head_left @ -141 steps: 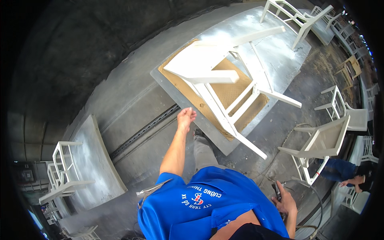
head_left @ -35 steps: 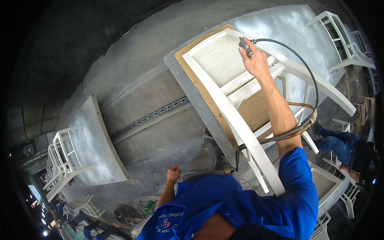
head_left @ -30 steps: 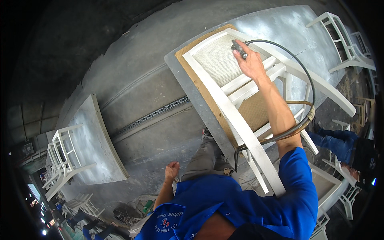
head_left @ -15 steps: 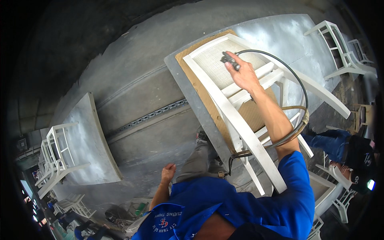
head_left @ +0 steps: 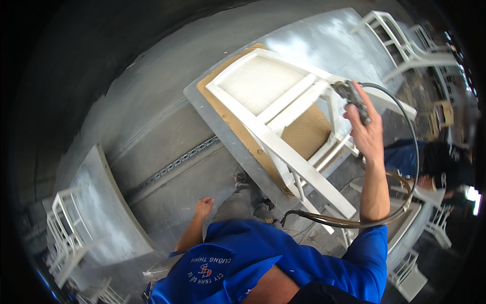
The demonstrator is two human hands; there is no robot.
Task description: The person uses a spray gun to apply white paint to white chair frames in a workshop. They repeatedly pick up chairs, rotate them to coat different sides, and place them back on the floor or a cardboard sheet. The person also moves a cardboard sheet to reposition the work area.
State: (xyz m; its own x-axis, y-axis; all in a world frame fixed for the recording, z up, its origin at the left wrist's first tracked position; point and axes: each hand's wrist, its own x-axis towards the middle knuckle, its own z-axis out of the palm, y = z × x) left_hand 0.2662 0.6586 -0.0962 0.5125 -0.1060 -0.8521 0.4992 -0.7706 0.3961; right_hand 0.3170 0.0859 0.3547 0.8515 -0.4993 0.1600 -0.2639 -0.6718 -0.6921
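Note:
A white wooden chair (head_left: pixel 273 109) lies tipped on a brown board on a grey platform (head_left: pixel 217 134). My right hand (head_left: pixel 365 131) is raised at the chair's right side and grips a grey spray gun (head_left: pixel 353 97), its nozzle close to a chair leg. A dark hose (head_left: pixel 405 152) loops from the gun down past my right elbow. My left hand (head_left: pixel 203 206) hangs low by my hip with loosely curled fingers, holding nothing, above the grey floor.
Another white chair (head_left: pixel 400 43) stands on the platform at the upper right. A grey panel (head_left: pixel 109 207) with a white chair frame (head_left: pixel 66 238) stands at the lower left. A person in a dark cap (head_left: pixel 440 167) is at the right, among more white chairs.
My right hand with the spray gun has swung from over the chair seat to the chair's right side. The view has shifted, so the chair sits more centrally. My left hand stays low.

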